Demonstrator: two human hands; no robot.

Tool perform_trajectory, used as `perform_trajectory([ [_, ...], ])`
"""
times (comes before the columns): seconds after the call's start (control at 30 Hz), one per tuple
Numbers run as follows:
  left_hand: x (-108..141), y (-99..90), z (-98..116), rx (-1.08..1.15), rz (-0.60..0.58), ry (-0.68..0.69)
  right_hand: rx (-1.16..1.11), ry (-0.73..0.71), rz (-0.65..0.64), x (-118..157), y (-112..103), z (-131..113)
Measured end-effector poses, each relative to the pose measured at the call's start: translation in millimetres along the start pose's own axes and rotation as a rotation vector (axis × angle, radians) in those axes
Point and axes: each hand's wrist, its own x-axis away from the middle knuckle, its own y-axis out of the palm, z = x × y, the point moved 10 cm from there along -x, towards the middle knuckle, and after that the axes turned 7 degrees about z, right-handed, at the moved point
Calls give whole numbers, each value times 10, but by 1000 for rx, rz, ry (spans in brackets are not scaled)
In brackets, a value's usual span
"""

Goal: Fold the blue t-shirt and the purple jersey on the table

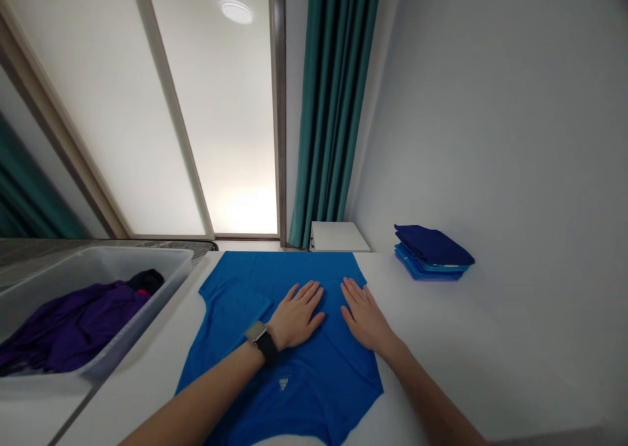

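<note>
A blue T-shirt (314,367) lies spread on the white table, its neckline toward me and a small light logo near the collar. My left hand (296,315), with a watch (260,338) on its wrist, rests flat on the middle of the shirt, fingers stretched out. Close to the shirt's right edge, my right hand (366,318) also presses flat with its fingers extended. One sleeve is folded inward over the shirt's left side. Neither hand grips the fabric.
To the right, a stack of folded blue and purple clothes (434,253) sits against the wall. A translucent plastic bin (181,263) at left holds rumpled purple and dark clothes (83,322). Beyond the white table (152,367) are a small white cabinet (338,235) and a teal curtain (333,106).
</note>
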Motion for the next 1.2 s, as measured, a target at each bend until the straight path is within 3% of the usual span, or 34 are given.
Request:
perform_trajectory([
  [0.23,547,-211,-446,-41,-18,-93,-37,-147,-164,5,170,-833],
  [0.43,894,-311,-857,-50,-5,-151,-76,-179,-257,55,281,-1081],
  [0.57,980,-336,-1070,-36,-28,-198,-61,-133,-250,12,274,-894],
  [0.87,961,-352,-1729,-128,-45,-423,203,119,-139,-330,282,-81],
  [1.03,921,-373,-1901,-198,-42,-540,217,204,-113,-488,336,14],
  [1.2,811,-346,-1839,-217,-44,-531,182,187,-148,-653,425,-52],
])
